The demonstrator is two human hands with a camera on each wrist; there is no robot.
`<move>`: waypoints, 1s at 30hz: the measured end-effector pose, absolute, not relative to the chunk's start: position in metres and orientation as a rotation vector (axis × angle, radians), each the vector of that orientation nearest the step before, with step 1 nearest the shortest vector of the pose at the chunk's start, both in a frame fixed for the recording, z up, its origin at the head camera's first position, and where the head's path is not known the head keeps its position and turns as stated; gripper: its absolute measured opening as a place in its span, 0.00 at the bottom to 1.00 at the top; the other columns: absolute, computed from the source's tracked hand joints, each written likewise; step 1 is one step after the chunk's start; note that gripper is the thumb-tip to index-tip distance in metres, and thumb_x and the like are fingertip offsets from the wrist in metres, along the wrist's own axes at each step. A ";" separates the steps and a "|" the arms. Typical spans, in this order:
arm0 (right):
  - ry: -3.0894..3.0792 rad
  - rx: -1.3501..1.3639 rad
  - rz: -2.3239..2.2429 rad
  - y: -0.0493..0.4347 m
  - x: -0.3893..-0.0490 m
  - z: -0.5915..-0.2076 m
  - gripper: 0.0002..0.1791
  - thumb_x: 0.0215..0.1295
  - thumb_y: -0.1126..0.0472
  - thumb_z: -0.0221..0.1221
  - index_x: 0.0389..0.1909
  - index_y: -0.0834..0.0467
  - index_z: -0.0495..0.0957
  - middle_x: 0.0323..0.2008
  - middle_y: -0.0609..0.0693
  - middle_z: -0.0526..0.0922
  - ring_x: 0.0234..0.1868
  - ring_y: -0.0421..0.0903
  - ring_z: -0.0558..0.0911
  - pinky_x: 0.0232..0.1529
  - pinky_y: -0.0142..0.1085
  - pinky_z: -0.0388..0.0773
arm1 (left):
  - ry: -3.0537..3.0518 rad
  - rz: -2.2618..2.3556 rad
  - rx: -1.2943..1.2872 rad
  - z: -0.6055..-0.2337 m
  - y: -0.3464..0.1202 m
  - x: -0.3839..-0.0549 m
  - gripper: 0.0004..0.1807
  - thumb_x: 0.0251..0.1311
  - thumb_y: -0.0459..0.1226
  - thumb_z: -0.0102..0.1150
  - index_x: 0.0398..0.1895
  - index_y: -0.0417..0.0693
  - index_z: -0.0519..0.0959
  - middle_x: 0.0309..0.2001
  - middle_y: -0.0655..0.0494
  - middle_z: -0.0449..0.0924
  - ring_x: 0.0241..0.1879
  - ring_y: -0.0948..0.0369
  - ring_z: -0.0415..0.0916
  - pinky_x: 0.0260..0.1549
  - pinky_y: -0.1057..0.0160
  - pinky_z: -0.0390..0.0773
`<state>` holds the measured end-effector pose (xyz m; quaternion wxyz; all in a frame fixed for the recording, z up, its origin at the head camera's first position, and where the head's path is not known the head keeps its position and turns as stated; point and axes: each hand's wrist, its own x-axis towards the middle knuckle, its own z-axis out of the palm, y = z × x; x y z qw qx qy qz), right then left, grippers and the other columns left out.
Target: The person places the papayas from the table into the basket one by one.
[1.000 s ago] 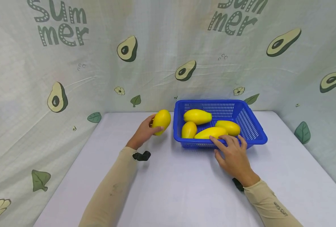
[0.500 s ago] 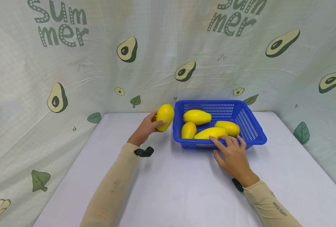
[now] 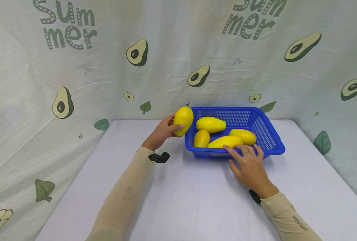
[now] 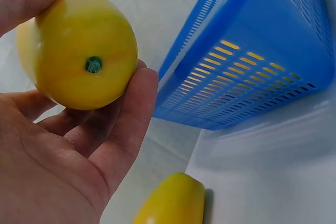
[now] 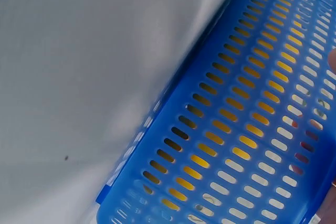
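My left hand (image 3: 163,131) holds a yellow papaya (image 3: 183,120) in the air at the left rim of the blue basket (image 3: 279,147). Seen from the left wrist, that papaya (image 4: 89,35) turns its green-dotted end to the camera, with thumb and fingers around it. My right hand (image 3: 251,167) grips the basket's front rim, fingers over the edge and thumb outside. Through the slots in the right wrist view, parts of fingers show inside the basket wall (image 5: 210,82). Several papayas lie in the basket, among them one papaya (image 3: 211,124) at the back and one papaya (image 3: 223,142) along the front.
Another papaya (image 4: 173,200) rests below my left hand in the left wrist view; the head view hides it. The white table (image 3: 178,201) ends at a printed cloth (image 3: 166,40) behind the basket.
My left hand has lifted the papaya and carried it right, up to the basket's left rim. The right hand and the basket have stayed in place.
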<state>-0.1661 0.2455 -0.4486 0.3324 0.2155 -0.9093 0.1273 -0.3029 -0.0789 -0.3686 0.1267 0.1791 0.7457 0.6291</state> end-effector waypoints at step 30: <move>-2.389 0.555 0.311 0.248 -0.166 -0.449 0.32 0.58 0.56 0.64 0.66 0.47 0.76 0.51 0.59 0.76 0.54 0.65 0.73 0.65 0.69 0.48 | 2.132 1.634 0.718 -0.338 -0.025 -0.315 0.39 0.63 0.50 0.65 0.75 0.52 0.61 0.59 0.51 0.74 0.54 0.53 0.76 0.50 0.57 0.81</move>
